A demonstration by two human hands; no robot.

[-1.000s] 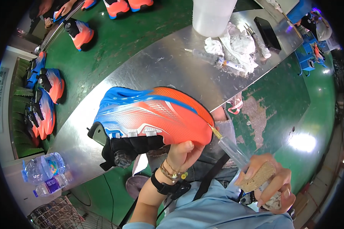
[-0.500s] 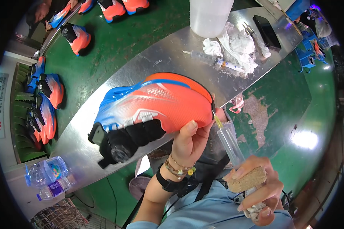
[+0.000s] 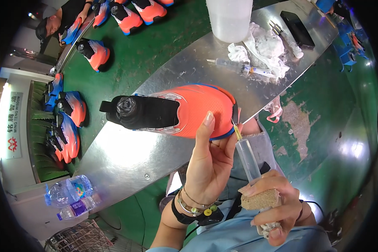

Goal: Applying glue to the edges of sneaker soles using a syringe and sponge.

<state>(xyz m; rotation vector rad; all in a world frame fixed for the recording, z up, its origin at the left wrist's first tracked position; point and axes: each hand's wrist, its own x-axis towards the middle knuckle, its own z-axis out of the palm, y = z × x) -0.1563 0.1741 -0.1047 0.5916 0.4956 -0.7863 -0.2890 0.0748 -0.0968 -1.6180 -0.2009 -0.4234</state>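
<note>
The left hand (image 3: pixel 212 168) grasps an orange, black and blue shoe (image 3: pixel 201 111) by the toe, thumb on top and fingers beneath. The right hand (image 3: pixel 275 206) is closed around a clear syringe (image 3: pixel 248 159) and a tan block (image 3: pixel 260 200); the syringe's yellow needle hub (image 3: pixel 238 132) is right at the toe's edge. The shoe is over the middle of a metal table (image 3: pixel 151 157), its heel to the left. At the table's far right are a white container (image 3: pixel 229 21), crumpled white cloth (image 3: pixel 264 50), another syringe (image 3: pixel 231 65) and a flat black object (image 3: pixel 297 30). Two plastic bottles (image 3: pixel 69 191) lie at the near left.
</note>
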